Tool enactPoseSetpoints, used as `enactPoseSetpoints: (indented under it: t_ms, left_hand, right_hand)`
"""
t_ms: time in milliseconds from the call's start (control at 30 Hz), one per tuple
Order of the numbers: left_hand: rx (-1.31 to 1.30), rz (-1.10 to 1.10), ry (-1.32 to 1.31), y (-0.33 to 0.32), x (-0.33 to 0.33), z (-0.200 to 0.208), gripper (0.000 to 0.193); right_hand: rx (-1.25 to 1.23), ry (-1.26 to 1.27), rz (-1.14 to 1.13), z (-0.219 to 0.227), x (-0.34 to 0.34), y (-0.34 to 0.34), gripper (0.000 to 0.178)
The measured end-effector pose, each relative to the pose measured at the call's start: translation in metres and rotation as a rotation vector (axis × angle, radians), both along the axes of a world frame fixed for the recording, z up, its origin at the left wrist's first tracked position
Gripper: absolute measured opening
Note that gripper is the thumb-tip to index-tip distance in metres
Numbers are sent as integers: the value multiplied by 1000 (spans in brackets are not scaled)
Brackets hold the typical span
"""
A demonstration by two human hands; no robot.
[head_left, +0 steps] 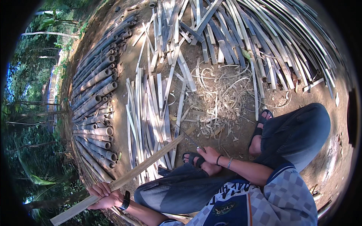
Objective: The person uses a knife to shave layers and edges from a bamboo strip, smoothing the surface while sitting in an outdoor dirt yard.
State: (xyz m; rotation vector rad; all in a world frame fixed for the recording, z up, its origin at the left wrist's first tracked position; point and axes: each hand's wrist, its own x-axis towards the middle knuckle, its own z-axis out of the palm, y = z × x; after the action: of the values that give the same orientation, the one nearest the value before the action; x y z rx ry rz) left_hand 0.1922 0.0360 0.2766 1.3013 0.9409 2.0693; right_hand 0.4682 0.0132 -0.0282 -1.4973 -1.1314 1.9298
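Observation:
My left hand [105, 196], with a dark watch on its wrist, is closed round a long, flat bamboo strip [151, 160]. The strip slants from the lower left up toward the middle, across my bent leg. Closed round the handle of a knife, my right hand [209, 155] is near the strip's far end. Thin and dark, the knife's blade [191, 138] points up and left toward that end; I cannot tell whether it touches the strip. The handle is mostly hidden in my fingers.
Pale curled shavings [217, 101] cover the ground ahead of my sandalled feet. Split bamboo strips [145, 113] lie in a pile left of them, with a larger strip pile [260, 37] at the far right. Whole bamboo poles [96, 101] are stacked at the left, beside trees.

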Motion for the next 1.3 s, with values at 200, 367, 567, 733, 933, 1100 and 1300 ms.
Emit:
enactPoseSetpoints:
  t_ms: [200,367,567,733,933,1100,1300]
  left_hand:
    - [14,-38,-8,2,-4,-1,64]
    - [-5,-118,3,-2,-10,0,66]
    - [-8,33,-4,3,-4,-3,63]
    - [8,-38,18,-3,-5,-1,63]
    - [-3,11,-15,-1,-4,-1,64]
    - [13,-71,5,-5,-5,0,64]
    - [11,-8,-7,-3,-7,-2,64]
  right_hand:
    - [205,109,73,-2,-11,-2,49]
    - [70,101,24,-8,-9,-5,50]
    - [90,35,57,-19,-5,1,47]
    - [148,102,80,-9,-10,-2,47]
    - [146,-25,117,-41,-6,1,54]
    - [316,80,171,-16,-8,-5,55]
    - [156,9,109,-22,-11,1,52]
